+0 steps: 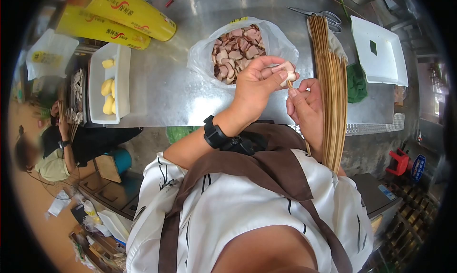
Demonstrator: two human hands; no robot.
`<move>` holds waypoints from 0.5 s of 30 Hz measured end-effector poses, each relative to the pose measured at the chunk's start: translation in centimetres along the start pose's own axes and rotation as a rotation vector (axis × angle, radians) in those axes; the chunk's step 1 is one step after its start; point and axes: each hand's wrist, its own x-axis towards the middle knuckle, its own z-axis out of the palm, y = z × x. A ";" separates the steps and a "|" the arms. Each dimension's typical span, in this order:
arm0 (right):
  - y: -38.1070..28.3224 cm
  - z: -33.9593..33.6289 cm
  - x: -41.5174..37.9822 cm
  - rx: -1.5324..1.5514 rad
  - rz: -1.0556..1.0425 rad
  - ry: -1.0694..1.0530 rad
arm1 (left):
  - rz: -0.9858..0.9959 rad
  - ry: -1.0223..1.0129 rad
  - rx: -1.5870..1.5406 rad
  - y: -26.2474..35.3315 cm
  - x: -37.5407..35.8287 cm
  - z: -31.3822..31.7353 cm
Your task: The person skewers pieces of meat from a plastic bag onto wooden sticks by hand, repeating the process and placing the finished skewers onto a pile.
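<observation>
A slice of pale pink meat (285, 67) is pinched between the fingers and thumb of my left hand (259, 82), at the right edge of an open plastic bag (276, 42). Many similar slices (238, 51) fill the bag. My right hand (306, 104) is closed on a thin wooden skewer (289, 84), whose upper end meets the slice; its tip is hidden there. A thick bundle of wooden skewers (334, 96) lies just right of my right hand.
Yellow rolls (133, 15) and a white tray of yellow pieces (123, 82) are at the left. Scissors (328, 18), a white tray (397, 58) and a green bag (356, 82) are at the right. Another person (52, 163) works at far left.
</observation>
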 end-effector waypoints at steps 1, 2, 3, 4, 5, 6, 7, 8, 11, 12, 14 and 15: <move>0.1 0.0 0.0 0.002 -0.001 0.001 | -0.001 -0.001 0.002 0.0 -0.1 0.0; 0.1 -0.1 0.1 0.012 -0.008 -0.004 | -0.008 -0.004 -0.016 0.0 -0.1 0.0; 0.2 -0.1 0.2 0.021 -0.014 -0.009 | -0.014 -0.008 -0.034 0.1 -0.1 0.0; 0.2 -0.1 0.2 0.023 -0.015 -0.009 | -0.014 -0.008 -0.032 0.1 -0.1 0.0; 0.2 0.0 0.2 0.018 -0.017 -0.002 | -0.029 -0.016 -0.042 0.2 -0.1 0.0; 0.2 0.0 0.2 0.014 -0.020 0.006 | -0.044 -0.024 -0.053 0.3 -0.1 0.0; 0.2 0.0 0.2 0.016 -0.020 0.006 | -0.044 -0.025 -0.051 0.3 -0.1 0.0; 0.3 0.0 0.3 0.015 -0.016 0.004 | -0.051 -0.024 -0.051 0.3 -0.1 0.0; 0.2 0.1 0.3 0.013 -0.011 0.007 | -0.060 -0.022 -0.068 0.4 -0.1 -0.1; 0.2 0.2 0.3 0.011 -0.011 0.011 | -0.060 -0.021 -0.084 0.4 -0.1 -0.2; -0.2 0.3 0.3 -0.013 -0.012 0.018 | -0.068 0.014 -0.100 0.8 -0.1 0.0; -0.4 0.3 0.3 -0.037 -0.013 0.027 | -0.078 0.048 -0.116 0.9 0.0 0.1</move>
